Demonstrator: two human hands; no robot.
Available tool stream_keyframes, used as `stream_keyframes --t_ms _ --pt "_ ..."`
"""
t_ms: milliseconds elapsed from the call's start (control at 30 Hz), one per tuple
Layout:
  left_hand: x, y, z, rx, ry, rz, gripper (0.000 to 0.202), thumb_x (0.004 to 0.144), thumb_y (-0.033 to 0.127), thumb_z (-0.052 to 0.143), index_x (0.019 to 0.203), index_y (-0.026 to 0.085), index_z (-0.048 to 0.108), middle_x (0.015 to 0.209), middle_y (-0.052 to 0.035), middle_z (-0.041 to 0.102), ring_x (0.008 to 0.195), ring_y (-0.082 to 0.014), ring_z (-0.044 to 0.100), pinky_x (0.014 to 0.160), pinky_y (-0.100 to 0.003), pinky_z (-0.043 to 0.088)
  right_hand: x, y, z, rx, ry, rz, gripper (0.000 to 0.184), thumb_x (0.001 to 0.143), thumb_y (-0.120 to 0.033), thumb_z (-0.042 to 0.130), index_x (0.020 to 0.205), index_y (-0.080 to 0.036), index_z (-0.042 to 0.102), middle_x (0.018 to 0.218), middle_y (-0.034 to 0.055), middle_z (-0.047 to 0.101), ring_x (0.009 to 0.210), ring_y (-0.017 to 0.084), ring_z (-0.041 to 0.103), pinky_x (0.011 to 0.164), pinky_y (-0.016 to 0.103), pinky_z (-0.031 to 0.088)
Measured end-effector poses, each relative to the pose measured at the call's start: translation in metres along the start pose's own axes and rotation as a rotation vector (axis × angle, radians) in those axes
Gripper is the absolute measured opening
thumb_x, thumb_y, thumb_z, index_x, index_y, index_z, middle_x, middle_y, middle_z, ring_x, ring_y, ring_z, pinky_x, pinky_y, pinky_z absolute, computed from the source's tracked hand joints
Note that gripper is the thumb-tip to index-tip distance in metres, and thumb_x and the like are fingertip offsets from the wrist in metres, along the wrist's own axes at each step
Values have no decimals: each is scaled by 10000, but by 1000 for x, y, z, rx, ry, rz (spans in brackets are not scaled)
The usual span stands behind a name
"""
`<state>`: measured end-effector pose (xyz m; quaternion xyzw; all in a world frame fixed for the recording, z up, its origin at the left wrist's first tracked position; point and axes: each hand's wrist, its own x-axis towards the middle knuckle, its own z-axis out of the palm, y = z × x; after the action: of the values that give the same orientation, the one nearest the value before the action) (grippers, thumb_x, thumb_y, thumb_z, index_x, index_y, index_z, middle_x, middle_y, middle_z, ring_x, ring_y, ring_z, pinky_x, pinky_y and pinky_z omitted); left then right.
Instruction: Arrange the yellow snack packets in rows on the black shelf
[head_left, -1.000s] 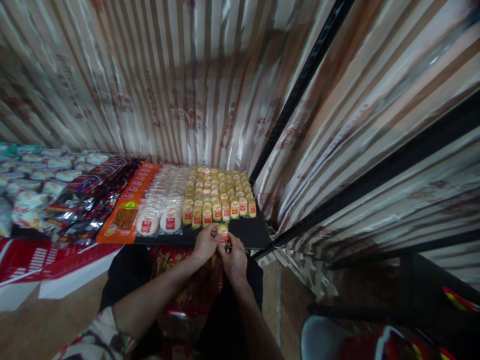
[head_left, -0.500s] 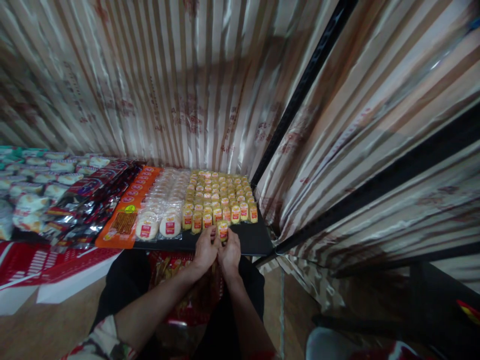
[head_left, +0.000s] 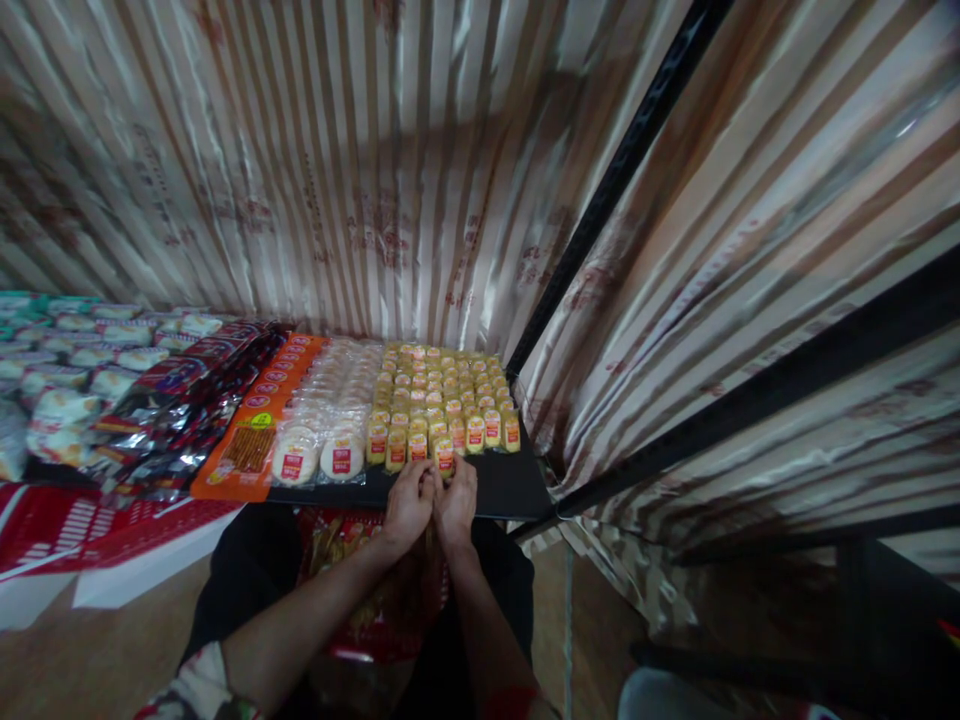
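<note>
At the front edge of the yellow rows, one small packaged snack cake (head_left: 444, 458) with a red-and-white label stands upright. My right hand (head_left: 456, 505) is closed on its right side and lower edge. My left hand (head_left: 409, 505) is closed too, its fingertips against the packet's lower left. The two hands nearly touch, and they hide the bottom of the packet. Behind it, several rows of matching yellow packets (head_left: 431, 395) stand close together on the black shelf (head_left: 510, 485).
Left of the yellow rows lie round white packaged cakes (head_left: 341, 455), then an orange pack of sticks (head_left: 251, 450), dark shiny packs (head_left: 176, 420) and white packs (head_left: 64, 415). Black metal bars (head_left: 600, 200) frame the right side. Below the shelf sits a red bag (head_left: 360, 600).
Both hands have moved slightly back toward the rows with the snack cake, which now stands closer against the front packets. The view has shifted a little.
</note>
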<state>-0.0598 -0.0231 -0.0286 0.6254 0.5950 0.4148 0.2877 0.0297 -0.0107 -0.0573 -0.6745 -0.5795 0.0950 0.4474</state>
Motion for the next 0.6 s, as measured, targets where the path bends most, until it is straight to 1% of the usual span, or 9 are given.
stream_keyframes --t_ms 133,233,400,500,600 --pt "0 -2 2 8 0 -8 309 785 104 419 1016 175 612 1060 -69 637 1007 -163 579 948 -328 442 -1 0 1 67 -16 -6 441 837 -360 425 1225 -160 485 1053 130 529 909 233 533 791 395 475" --pt "-1 -4 2 24 -3 -5 326 785 102 417 1035 180 612 1080 -68 631 1028 -164 571 958 -326 436 -4 0 -1 93 2 3 447 832 -349 433 1241 -172 468 1089 127 520 938 232 543 791 393 477" --pt "-2 -3 1 48 -22 7 314 800 107 400 1015 165 623 1039 -79 633 997 -168 576 932 -318 450 -7 -3 -2 105 31 44 367 820 -338 456 1140 -166 503 1081 132 521 925 232 543 790 398 471" --pt "-2 -2 0 51 -31 16 323 794 103 403 1018 167 626 1033 -76 633 992 -168 576 928 -313 451 -7 -4 0 144 34 88 289 816 -335 455 1044 -167 511 1039 123 516 846 211 555 744 378 484" --pt "-1 -2 -1 50 -37 24 342 792 100 401 1042 159 626 1062 -83 627 1019 -173 565 949 -318 439 -6 -6 2 185 -7 143 262 824 -356 444 992 -160 489 1019 122 496 743 180 556 697 356 494"
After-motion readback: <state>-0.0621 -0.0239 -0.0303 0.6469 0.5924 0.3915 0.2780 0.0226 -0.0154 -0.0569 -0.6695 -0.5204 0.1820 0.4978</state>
